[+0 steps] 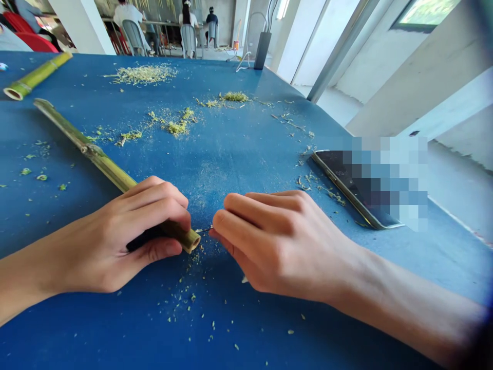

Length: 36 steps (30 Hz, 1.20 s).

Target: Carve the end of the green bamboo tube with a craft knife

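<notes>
Bamboo stick [111,172] is slanting across the desk [77,329], its open end [195,242] pointing towards the right hand [269,241]. The left hand [111,236] is clamping its grip on the bamboo stick just behind that end, fingers arching over the top and thumb pressing from the near side. The right hand's grip is closing on a thin tool [204,229], mostly hidden by the fingers, its exposed part showing just beside the open end; whether it is touching the bamboo stick, I cannot tell. Working well here is calling for a firm left hold that is stopping any roll, a thumb resting clear of the tool's path, and short, light strokes. Shavings [177,123] are lying beyond the bamboo stick, and a phone [341,177] is resting to its right.
</notes>
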### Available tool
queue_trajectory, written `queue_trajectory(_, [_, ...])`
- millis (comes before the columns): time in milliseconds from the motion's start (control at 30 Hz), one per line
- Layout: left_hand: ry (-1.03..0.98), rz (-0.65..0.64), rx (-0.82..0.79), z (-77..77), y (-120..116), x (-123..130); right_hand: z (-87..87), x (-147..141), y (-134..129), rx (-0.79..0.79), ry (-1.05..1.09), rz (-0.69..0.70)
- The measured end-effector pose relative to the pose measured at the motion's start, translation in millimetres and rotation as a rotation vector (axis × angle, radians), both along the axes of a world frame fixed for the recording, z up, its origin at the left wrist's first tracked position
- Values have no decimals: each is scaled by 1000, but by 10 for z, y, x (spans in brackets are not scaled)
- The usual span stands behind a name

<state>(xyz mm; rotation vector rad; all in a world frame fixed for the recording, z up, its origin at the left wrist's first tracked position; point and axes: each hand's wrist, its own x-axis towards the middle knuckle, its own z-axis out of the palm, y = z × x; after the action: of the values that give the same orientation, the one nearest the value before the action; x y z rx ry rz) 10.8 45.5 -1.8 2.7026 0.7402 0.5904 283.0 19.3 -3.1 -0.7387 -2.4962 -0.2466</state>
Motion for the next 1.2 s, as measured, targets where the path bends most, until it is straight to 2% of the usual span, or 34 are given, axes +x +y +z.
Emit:
queue_trajectory(133, [14,-11,5,10,41,29,-10,19,12,-150,12,-32])
queue_trajectory(267, [-70,-16,44,-26,105,67,-14,22,17,-252,-21,-18])
queue_trajectory(400, [-96,-13,89,-65,141,102,-24,13,36,-269,-10,29])
queue_trajectory(767, [-67,-14,14,-61,153,47,-37,41,174,-216,10,139])
queue_trajectory(1033, [-126,31,-53,-125,83,59,-45,-70,159,-436,48,164])
queue_trajectory(1200, [-110,-10,-27,-145,103,47,-20,-109,199,-572,6,127])
